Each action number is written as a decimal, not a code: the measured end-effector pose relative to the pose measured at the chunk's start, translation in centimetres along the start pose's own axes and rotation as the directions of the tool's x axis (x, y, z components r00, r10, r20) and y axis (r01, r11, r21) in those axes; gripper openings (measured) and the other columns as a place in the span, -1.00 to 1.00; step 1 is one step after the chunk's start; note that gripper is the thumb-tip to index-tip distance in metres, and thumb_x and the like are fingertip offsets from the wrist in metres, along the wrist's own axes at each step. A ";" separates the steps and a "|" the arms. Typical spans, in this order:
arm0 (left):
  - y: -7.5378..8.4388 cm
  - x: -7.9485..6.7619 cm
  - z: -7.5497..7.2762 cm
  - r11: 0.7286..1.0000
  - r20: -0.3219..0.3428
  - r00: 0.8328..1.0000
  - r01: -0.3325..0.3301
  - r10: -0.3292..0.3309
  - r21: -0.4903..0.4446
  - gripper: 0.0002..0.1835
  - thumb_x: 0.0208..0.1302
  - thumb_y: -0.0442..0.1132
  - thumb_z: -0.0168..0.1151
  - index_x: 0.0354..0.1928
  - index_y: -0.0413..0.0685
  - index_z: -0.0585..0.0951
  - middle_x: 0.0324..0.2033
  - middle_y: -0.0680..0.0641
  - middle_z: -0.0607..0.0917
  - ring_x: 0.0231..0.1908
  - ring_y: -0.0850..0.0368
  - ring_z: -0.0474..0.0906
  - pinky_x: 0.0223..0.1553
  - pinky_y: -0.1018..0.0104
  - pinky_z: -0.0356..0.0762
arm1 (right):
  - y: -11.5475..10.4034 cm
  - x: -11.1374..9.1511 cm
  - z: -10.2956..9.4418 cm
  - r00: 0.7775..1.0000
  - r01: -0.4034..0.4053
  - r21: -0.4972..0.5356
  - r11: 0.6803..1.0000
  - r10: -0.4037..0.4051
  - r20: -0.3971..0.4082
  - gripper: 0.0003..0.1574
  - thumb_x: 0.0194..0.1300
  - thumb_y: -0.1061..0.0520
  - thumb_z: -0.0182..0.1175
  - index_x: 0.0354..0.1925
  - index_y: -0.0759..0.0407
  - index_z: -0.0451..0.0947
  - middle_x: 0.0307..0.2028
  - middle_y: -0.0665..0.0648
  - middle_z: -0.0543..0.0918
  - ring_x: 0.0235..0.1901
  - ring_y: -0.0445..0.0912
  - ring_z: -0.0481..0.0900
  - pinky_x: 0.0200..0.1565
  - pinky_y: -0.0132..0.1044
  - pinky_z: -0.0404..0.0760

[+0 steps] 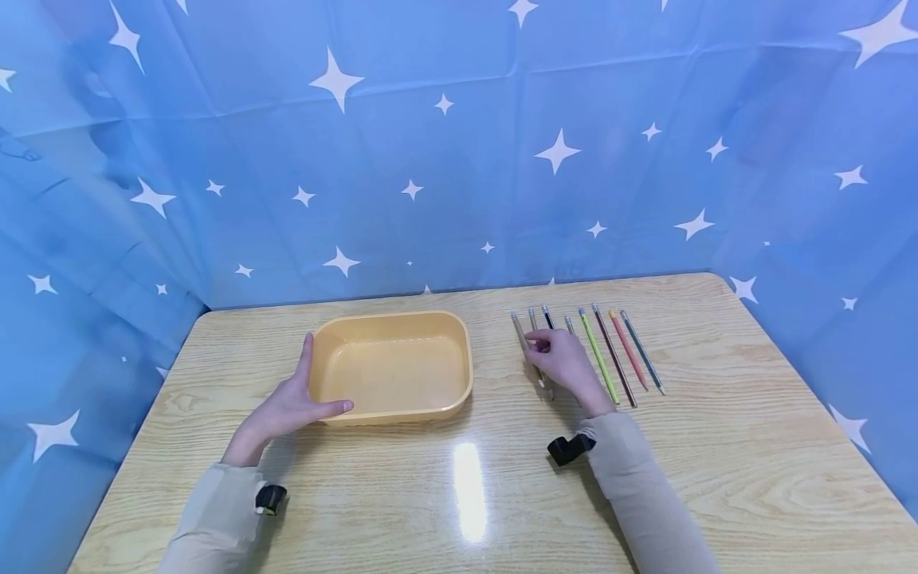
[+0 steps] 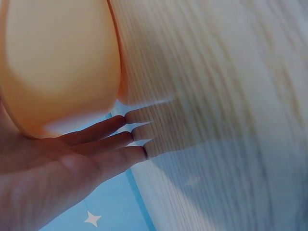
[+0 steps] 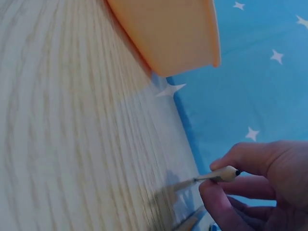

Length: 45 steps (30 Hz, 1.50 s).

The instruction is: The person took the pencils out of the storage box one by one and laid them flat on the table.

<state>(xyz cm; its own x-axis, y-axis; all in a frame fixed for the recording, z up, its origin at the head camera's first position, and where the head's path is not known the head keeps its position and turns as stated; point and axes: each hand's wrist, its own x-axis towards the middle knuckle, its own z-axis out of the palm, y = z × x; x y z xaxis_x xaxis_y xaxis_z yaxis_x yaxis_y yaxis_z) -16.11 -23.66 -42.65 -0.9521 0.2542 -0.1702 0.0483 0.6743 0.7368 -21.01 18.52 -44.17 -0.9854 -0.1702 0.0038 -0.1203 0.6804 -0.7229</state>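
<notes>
My left hand [image 1: 290, 402] spans the left near corner of a shallow peach-coloured plastic basin [image 1: 390, 418]. In the left wrist view its straight fingers [image 2: 113, 156] lie along the outside of the wall; the head view shows the thumb at the near rim. Right of the basin, my right hand [image 1: 562, 360] pinches a thin pencil [image 3: 224, 174] between thumb and index finger, at the left end of a row of pencils. The hand partly hides the pencils next to it. A green pencil [image 1: 598, 355], a dark red pencil [image 1: 614, 355], a pink-red pencil [image 1: 629, 351] and a dark teal pencil [image 1: 642, 353] lie farther right.
Both hands work over a light wood-grain table [image 1: 402, 494], with a bright glare patch near its middle. Behind it hangs a blue cloth [image 1: 466, 199] with white stars. Each wrist carries a small black camera.
</notes>
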 end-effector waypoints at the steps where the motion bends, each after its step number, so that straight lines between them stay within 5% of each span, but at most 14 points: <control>1: 0.0 0.0 0.0 1.000 0.000 1.000 0.001 -0.001 0.001 0.40 0.08 0.08 0.43 0.44 -0.10 -0.57 0.39 -0.54 -0.12 0.29 -0.51 0.08 0.24 -0.28 0.11 | 0.0 0.0 0.1 1.000 0.006 -0.005 1.000 -0.006 -0.007 -0.56 0.31 0.27 0.16 0.12 0.46 0.51 -0.32 0.20 0.65 -0.39 -0.02 0.58 -0.41 -0.21 0.53; 8: -0.2 0.0 0.0 1.000 0.000 1.000 -0.002 0.002 -0.008 0.39 0.08 0.07 0.44 0.44 -0.10 -0.57 0.40 -0.53 -0.14 0.31 -0.50 0.03 0.26 -0.28 0.07 | -0.4 0.0 0.8 0.999 -0.004 -0.044 0.999 0.002 -0.050 -0.58 0.28 0.24 0.19 0.08 0.40 0.57 -0.31 0.22 0.70 -0.54 -0.11 0.54 -0.44 -0.23 0.52; 16: -0.3 0.0 0.0 1.000 -0.002 1.000 -0.004 0.004 -0.012 0.39 0.08 0.07 0.44 0.44 -0.10 -0.56 0.40 -0.52 -0.13 0.31 -0.49 0.05 0.25 -0.28 0.09 | -0.9 0.2 1.3 0.999 -0.032 -0.096 0.995 0.030 -0.023 -0.55 0.28 0.23 0.17 0.12 0.37 0.55 -0.47 0.13 0.64 -0.78 -0.18 0.21 -0.69 -0.32 0.25; 26: -0.1 -0.1 0.0 1.000 0.000 1.000 -0.007 0.007 -0.011 0.38 0.09 0.07 0.43 0.44 -0.08 -0.57 0.41 -0.51 -0.14 0.32 -0.48 0.03 0.26 -0.27 0.08 | -0.6 0.2 1.4 0.999 -0.017 -0.085 0.996 0.014 -0.038 -0.60 0.29 0.22 0.19 0.07 0.36 0.57 -0.59 0.06 0.54 -0.74 -0.15 0.25 -0.63 -0.28 0.27; 33: -0.2 -0.1 -0.1 1.000 -0.022 1.000 -0.005 0.005 0.017 0.38 0.10 0.08 0.42 0.44 -0.12 -0.57 0.38 -0.56 -0.09 0.28 -0.50 0.09 0.23 -0.27 0.15 | -1.0 -0.1 0.5 0.998 0.036 -0.039 0.999 -0.038 -0.054 -0.51 0.29 0.19 0.16 0.15 0.35 0.50 -0.38 0.09 0.64 -0.41 -0.05 0.58 -0.41 -0.21 0.50; 45: 0.0 0.6 -0.2 0.994 -0.075 0.997 -0.011 0.019 0.108 0.30 0.15 0.15 0.35 0.46 -0.29 -0.41 0.39 -0.53 -0.04 0.31 -0.46 0.07 0.24 -0.26 0.14 | -1.2 -0.7 -0.9 0.996 0.087 0.048 0.995 -0.086 -0.022 -0.46 0.34 0.16 0.18 0.24 0.30 0.43 -0.19 0.17 0.65 -0.19 0.06 0.63 -0.15 -0.06 0.61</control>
<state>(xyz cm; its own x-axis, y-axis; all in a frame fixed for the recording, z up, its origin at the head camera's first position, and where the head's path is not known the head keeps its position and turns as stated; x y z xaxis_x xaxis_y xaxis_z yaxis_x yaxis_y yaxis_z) -16.78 -23.66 -42.58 -0.9709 0.2144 -0.1071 0.0909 0.7428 0.6633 -20.30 18.48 -42.72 -0.9737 -0.2126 0.0814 -0.2000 0.6279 -0.7522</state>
